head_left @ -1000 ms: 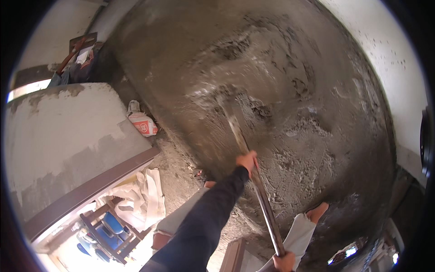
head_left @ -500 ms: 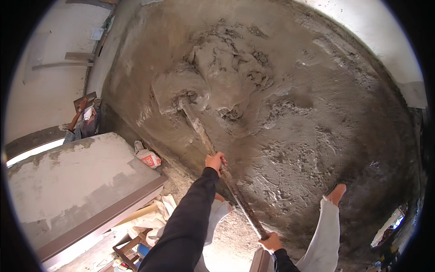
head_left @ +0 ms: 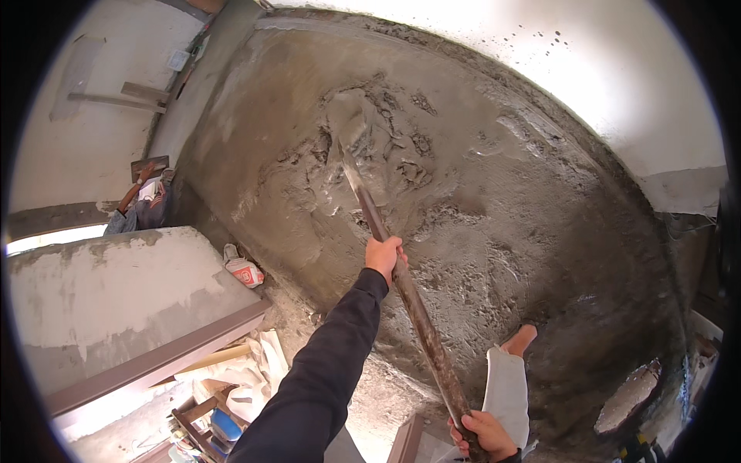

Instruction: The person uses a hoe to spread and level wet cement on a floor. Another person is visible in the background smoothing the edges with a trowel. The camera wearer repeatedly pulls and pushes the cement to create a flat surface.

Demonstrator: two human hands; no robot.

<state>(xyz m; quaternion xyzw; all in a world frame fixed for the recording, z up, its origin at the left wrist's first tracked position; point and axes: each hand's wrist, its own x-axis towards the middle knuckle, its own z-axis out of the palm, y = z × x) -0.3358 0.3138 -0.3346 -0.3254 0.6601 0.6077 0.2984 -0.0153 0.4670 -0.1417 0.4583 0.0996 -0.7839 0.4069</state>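
My left hand (head_left: 384,258) is wrapped round the middle of a long, mortar-smeared shovel handle (head_left: 421,320). Lower down, near its end, my right hand (head_left: 486,436) grips the same pole. The far end of the shovel runs into a heap of wet grey mortar (head_left: 397,150); its blade seems coated or buried, so its outline is hard to make out. Around the heap, wet mortar (head_left: 494,262) spreads across the floor, rough and marked.
A bare foot (head_left: 521,339) below a pale trouser leg stands on the mortar. At the left, another person's hand (head_left: 145,171) holds a flat trowel (head_left: 154,163) by the wall. A white-and-red bag (head_left: 245,272) lies beside a plastered ledge (head_left: 131,293). A wooden stool (head_left: 201,420) stands lower left.
The shovel's far end has moved away from me and slightly right, into the main heap. My left hand has shifted right and up; my right hand has moved slightly right and down.
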